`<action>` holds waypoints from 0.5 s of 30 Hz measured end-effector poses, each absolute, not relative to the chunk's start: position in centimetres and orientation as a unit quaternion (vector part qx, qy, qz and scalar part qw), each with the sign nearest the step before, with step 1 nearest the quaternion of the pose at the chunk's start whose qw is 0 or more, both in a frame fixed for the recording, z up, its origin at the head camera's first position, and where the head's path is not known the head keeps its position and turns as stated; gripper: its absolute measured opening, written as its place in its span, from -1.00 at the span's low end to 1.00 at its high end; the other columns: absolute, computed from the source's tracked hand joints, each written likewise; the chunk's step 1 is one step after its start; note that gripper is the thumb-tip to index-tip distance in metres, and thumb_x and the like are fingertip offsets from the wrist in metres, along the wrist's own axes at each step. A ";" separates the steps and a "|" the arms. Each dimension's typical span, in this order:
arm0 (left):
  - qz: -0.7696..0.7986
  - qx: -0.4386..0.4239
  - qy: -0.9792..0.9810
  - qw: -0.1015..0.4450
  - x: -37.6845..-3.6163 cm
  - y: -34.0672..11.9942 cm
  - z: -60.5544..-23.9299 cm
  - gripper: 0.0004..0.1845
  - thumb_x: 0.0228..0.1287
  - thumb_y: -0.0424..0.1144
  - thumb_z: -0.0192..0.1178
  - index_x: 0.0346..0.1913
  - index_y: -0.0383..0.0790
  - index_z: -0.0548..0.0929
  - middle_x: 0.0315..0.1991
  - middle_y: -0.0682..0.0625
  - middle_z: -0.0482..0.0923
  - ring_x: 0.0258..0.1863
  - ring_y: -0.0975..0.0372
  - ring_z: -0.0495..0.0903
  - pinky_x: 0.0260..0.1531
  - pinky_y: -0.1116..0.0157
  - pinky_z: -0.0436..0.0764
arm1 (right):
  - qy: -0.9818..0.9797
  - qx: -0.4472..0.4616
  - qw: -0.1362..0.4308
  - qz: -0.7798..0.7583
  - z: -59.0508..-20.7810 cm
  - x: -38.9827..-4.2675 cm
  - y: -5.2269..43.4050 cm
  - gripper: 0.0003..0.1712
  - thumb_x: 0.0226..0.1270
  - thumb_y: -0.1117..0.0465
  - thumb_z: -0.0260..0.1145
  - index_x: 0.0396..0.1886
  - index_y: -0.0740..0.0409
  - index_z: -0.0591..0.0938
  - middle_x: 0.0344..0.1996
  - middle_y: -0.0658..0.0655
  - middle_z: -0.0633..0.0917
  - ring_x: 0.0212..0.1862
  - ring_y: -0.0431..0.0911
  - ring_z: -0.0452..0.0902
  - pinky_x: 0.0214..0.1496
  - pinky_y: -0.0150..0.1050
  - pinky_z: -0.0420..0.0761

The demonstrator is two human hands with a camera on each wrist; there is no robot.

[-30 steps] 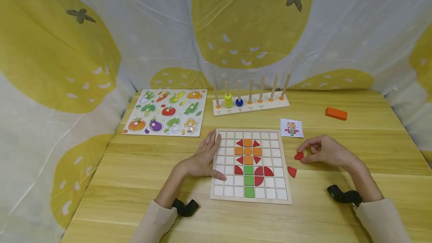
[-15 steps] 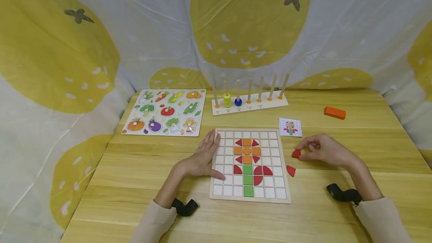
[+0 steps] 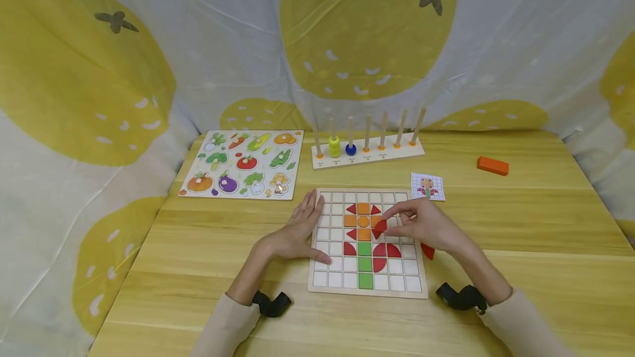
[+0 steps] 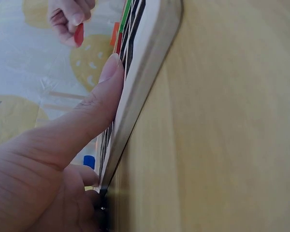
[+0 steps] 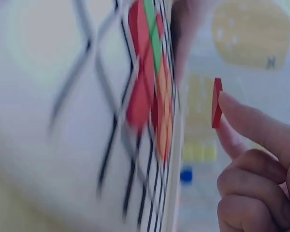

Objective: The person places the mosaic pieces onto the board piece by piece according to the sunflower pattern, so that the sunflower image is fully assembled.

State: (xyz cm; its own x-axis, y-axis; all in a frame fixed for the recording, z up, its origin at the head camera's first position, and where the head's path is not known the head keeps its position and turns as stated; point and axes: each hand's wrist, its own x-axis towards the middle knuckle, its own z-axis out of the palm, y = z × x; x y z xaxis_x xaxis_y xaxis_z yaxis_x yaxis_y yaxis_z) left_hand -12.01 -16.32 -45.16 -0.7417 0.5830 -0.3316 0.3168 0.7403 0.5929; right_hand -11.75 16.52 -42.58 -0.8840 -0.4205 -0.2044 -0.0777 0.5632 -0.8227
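Observation:
A white gridded wooden board [image 3: 334, 280] bears orange, green and red tiles laid in a flower shape. My right hand [image 3: 426, 225] pinches a red quarter-circle tile [image 3: 380, 227] between thumb and index finger, over the right part of the flower head. In the right wrist view the tile [image 5: 216, 103] is held on edge, raised off the board. My left hand [image 3: 295, 236] lies with spread fingers along the board's left edge, its thumb resting on the rim. Another red quarter-circle [image 3: 428, 251] lies on the table at the board's right, partly hidden by the right hand.
A pattern card [image 3: 428, 186] lies behind the right hand. Farther back stand a peg rack [image 3: 397, 153] with yellow and blue beads and a vegetable puzzle [image 3: 238, 191]. An orange block [image 3: 493, 166] lies at the back right. A printed curtain [image 3: 238, 43] hangs behind the table.
My right hand has carried the red quarter-circle tile from the table at the right leftward over the board. The left hand stays at the board's left edge.

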 end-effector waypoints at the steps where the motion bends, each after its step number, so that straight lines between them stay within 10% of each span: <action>1: 0.259 0.252 0.896 0.258 -12.0 -16.3 -45.2 0.48 0.10 0.17 0.54 0.65 -0.31 -0.42 0.65 -0.22 -0.71 0.66 -0.05 -0.64 0.67 -0.10 -0.36 | 0.857 -0.153 0.201 -0.450 -42.7 -11.6 15.3 -0.76 0.18 0.13 0.61 -0.15 0.03 0.82 -0.66 -0.08 0.25 -0.55 -0.23 0.13 -0.48 -0.37 0.19; 15: 0.254 0.251 0.897 0.260 -12.1 -16.4 -45.3 0.48 0.10 0.18 0.53 0.65 -0.28 -0.44 0.65 -0.19 -0.73 0.66 -0.01 -0.67 0.67 -0.09 -0.36 | 0.860 -0.182 0.205 -0.431 -44.9 -10.4 7.4 -0.80 0.06 0.21 0.67 -0.32 0.03 0.81 -0.71 -0.08 0.38 -0.60 -0.19 0.25 -0.53 -0.42 0.17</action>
State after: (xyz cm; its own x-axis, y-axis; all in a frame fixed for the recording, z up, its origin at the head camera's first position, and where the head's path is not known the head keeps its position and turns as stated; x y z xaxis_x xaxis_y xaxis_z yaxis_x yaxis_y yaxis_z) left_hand -12.11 -16.38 -45.30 -0.7390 0.5824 -0.3387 0.3181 0.7448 0.5866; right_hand -10.42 7.36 -44.91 -0.8501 -0.4892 -0.1951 -0.1362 0.5620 -0.8158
